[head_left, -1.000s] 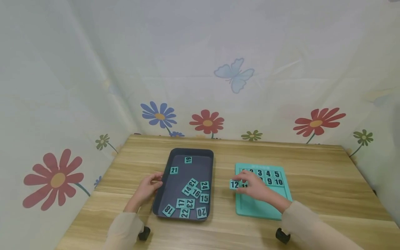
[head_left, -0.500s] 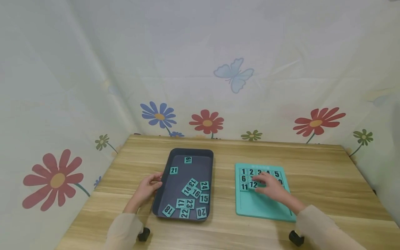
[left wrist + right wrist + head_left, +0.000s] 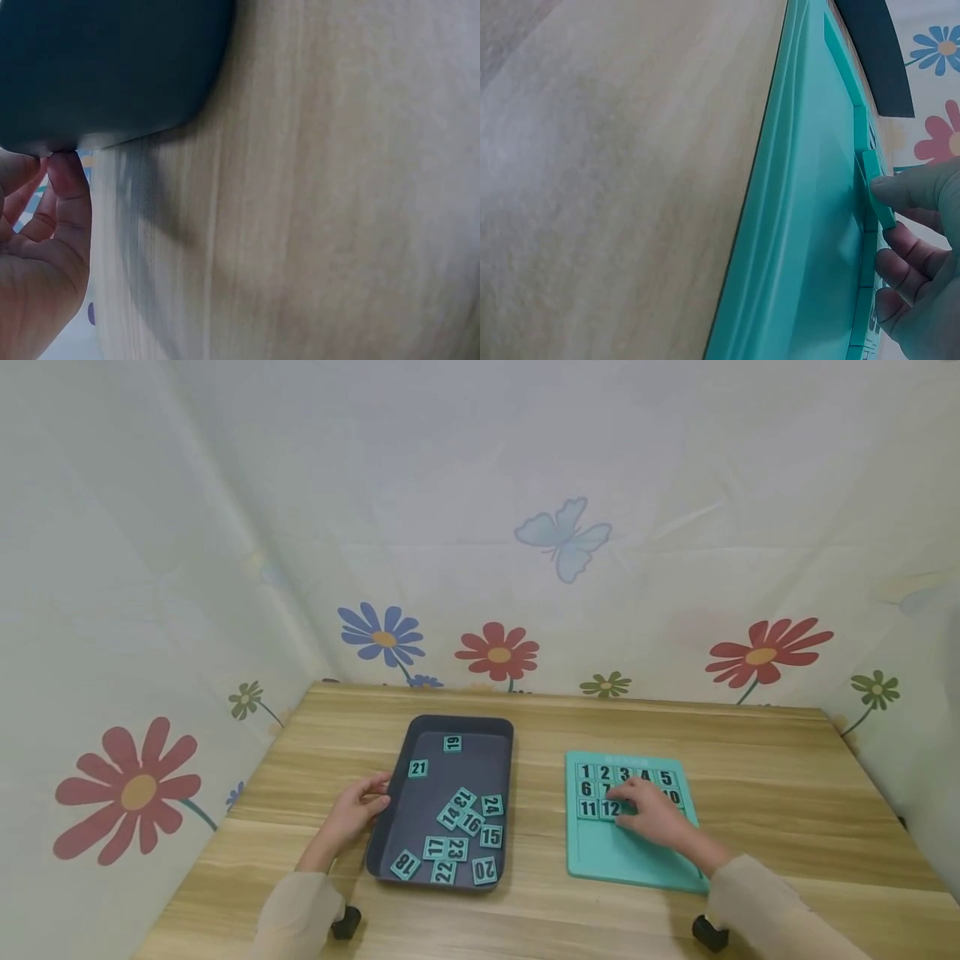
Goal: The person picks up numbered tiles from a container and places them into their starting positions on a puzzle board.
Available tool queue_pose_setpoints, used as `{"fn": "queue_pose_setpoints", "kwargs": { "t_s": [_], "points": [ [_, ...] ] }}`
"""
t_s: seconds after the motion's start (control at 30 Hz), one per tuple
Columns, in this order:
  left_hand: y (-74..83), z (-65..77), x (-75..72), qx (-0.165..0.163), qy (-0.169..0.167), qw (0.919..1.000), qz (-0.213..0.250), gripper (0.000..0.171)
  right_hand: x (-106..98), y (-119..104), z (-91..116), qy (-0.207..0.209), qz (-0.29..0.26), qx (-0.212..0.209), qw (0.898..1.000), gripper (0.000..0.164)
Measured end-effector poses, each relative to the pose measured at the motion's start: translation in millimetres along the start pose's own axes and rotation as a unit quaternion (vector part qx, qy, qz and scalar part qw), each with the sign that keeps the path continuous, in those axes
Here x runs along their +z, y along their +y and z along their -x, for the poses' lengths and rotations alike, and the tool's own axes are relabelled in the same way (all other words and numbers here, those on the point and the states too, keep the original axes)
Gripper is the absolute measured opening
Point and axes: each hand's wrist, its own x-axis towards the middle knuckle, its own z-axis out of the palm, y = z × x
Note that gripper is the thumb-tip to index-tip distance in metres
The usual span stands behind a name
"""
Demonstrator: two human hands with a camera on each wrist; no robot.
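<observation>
My right hand [image 3: 651, 812] pinches the teal number tile marked 12 [image 3: 610, 809] between thumb and fingers. This tile lies beside the 11 tile [image 3: 588, 809] in the third row of a teal number board [image 3: 630, 860]. In the right wrist view the pinched tile [image 3: 878, 189] leans slightly, its edge raised above the neighbouring tiles. On the other side, my left hand [image 3: 352, 817] touches the left outer wall of a dark tray [image 3: 377, 847] with thumb and fingertips. The left wrist view shows the thumb against the tray wall [image 3: 112, 67].
Several loose number tiles lie in the tray, among them 21 [image 3: 417, 768], 13 [image 3: 463, 799] and 20 [image 3: 483, 870]. Some overlap. Rows 1 to 10 fill the board's top, partly behind my right hand. A flowered cloth [image 3: 637, 610] hangs behind the wooden table [image 3: 540, 927].
My right hand has carried the 12 tile from the board's left edge rightward, then lowered it beside the 11 tile. The left hand and tray have stayed put.
</observation>
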Motion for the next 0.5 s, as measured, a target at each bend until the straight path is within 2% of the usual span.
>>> {"fn": "queue_pose_setpoints", "kwargs": {
  "t_s": [0.27,0.5],
  "points": [
    [0.5,-0.1,0.8,-0.005,0.002,0.9999,0.008,0.04,4.7,-3.1,0.2,0.002,0.037,0.015,0.999,0.034],
    [1.4,0.2,0.4,-0.004,0.001,1.0,0.009,0.04,6.0,-5.8,-2.2,0.011,0.077,0.0,0.997,0.033]
  ]
}}
